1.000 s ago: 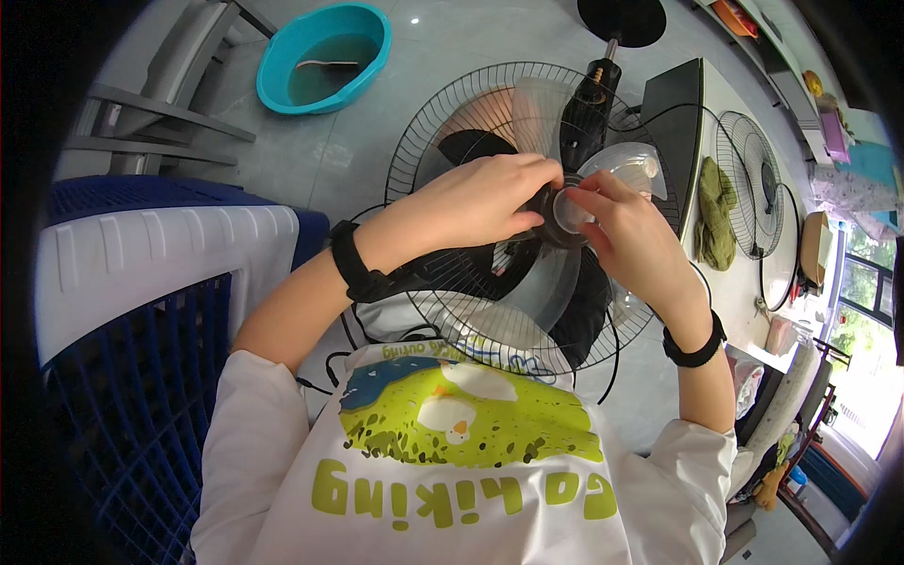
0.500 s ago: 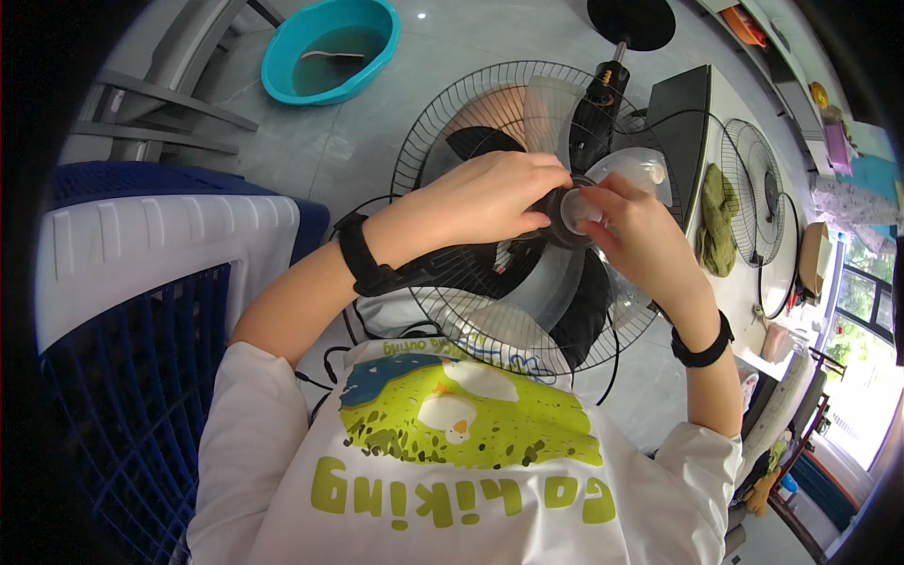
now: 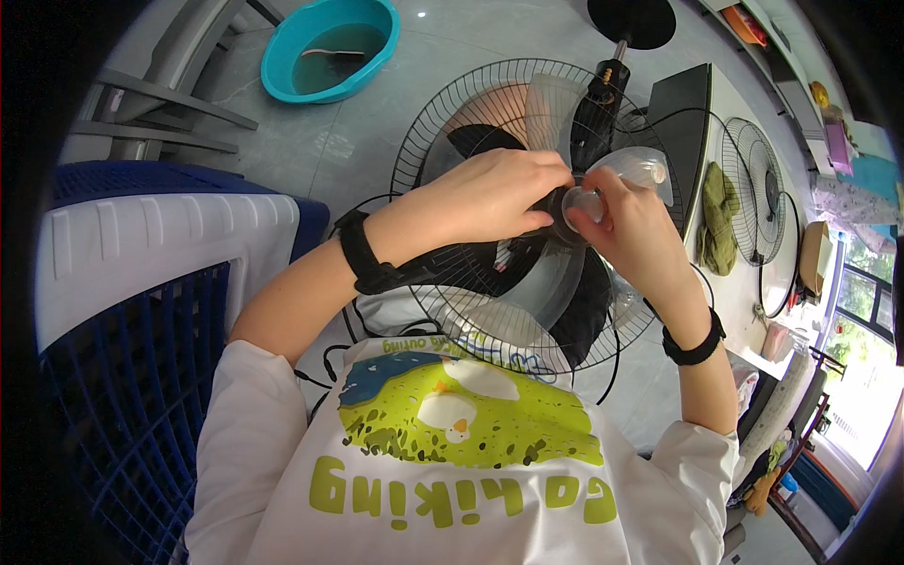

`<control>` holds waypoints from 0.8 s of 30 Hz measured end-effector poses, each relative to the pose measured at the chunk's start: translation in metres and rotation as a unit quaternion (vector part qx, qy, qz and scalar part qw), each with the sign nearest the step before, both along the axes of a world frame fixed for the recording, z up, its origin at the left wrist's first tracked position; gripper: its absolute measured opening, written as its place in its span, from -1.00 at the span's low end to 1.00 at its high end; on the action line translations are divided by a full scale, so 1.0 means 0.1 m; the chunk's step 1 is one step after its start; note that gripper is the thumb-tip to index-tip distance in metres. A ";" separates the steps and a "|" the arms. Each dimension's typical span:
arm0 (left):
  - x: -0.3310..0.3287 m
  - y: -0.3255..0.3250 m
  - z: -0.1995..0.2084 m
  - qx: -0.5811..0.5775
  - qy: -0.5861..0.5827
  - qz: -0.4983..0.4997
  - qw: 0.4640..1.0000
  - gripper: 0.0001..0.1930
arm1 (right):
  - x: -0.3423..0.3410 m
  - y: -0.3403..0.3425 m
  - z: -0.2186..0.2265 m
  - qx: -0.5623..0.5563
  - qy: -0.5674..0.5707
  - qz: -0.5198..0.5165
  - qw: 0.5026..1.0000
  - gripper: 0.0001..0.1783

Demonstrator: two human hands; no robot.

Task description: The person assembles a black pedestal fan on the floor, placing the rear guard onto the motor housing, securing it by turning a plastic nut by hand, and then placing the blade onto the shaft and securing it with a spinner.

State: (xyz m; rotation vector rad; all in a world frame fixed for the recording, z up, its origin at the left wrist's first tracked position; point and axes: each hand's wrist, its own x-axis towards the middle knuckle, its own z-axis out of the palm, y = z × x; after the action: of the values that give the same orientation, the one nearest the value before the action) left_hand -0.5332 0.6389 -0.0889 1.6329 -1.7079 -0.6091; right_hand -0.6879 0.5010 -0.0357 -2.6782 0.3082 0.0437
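Note:
A pedestal fan lies tipped toward me in my lap, its round black wire guard [image 3: 443, 105] around translucent fan blades [image 3: 556, 282] and their dark shadowed parts. At the center is a dark round hub [image 3: 562, 229], with a small translucent round piece [image 3: 584, 201] at its front. My left hand [image 3: 504, 193] reaches in from the left, fingers and thumb curled around the hub's edge. My right hand [image 3: 633, 224] pinches the translucent piece from the right side. The fingertips partly cover the hub, so how the piece joins it cannot be seen.
A turquoise basin [image 3: 275, 71] with water stands on the floor, far left. A blue-and-white plastic crate [image 3: 169, 231] is close on my left. At right, a white table [image 3: 702, 122] carries a green cloth [image 3: 718, 221] and a wire fan guard [image 3: 753, 188]. Black cables [image 3: 330, 363] lie beside my lap.
My right hand has turned slightly at the translucent piece, its thumb and fingers shifting a little to the left. The left hand stays almost where it was.

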 end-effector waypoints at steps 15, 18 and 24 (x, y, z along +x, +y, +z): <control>-0.25 -0.18 0.00 -0.005 -0.095 0.092 0.991 -0.60 | -0.07 -0.02 -0.14 -0.014 -0.019 -0.062 0.998 -0.64; -0.23 -0.19 0.04 0.011 -0.098 0.094 0.991 -0.62 | -0.09 0.02 0.04 -0.025 -0.012 -0.059 0.998 -0.67; -0.23 -0.20 0.03 0.016 -0.091 0.079 0.993 -0.61 | -0.14 -0.02 0.06 -0.051 -0.026 -0.001 0.998 -0.72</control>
State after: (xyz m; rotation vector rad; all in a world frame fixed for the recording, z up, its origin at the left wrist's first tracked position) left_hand -0.5564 0.6192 -0.0856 1.8742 -1.6815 -0.4255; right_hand -0.7022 0.4987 -0.0296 -2.7746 0.3052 -0.0438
